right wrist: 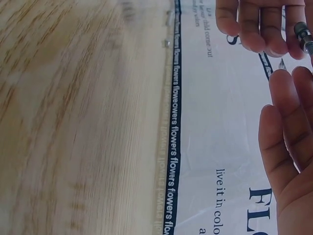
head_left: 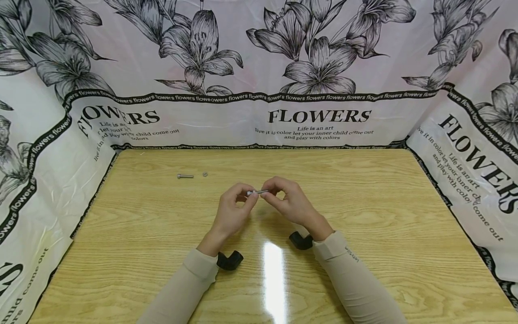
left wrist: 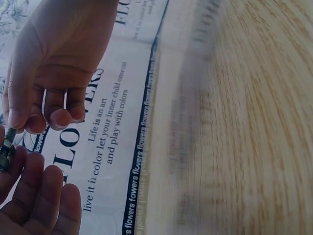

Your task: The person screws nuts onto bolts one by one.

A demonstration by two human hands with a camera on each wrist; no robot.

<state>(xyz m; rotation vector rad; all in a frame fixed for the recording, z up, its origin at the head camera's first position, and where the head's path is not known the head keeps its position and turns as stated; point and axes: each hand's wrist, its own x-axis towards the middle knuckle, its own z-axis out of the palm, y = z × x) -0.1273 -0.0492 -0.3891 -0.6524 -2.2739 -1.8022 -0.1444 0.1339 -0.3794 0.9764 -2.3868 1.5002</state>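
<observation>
Above the middle of the table, both hands hold a small silver bolt point(head_left: 262, 191) lying nearly level. Thumb and fingers of my left hand point(head_left: 232, 209) pinch it toward its head, which points left. At the other end, the threaded tip is between the thumb and index finger of my right hand point(head_left: 292, 204). In the right wrist view, the dark cylindrical bolt head point(right wrist: 299, 29) shows beside the left fingers, and a lighter ring-like part sits below it. The left wrist view catches the threads point(left wrist: 11, 135) between the fingertips at its edge.
Farther back on the wooden table point(head_left: 384, 216), left of the hands, lie a second bolt point(head_left: 186, 176) and a small nut point(head_left: 205, 174). A flower-printed cloth point(head_left: 218, 121) stands around the back and sides. Black curved pieces point(head_left: 230, 261) sit at both wrists.
</observation>
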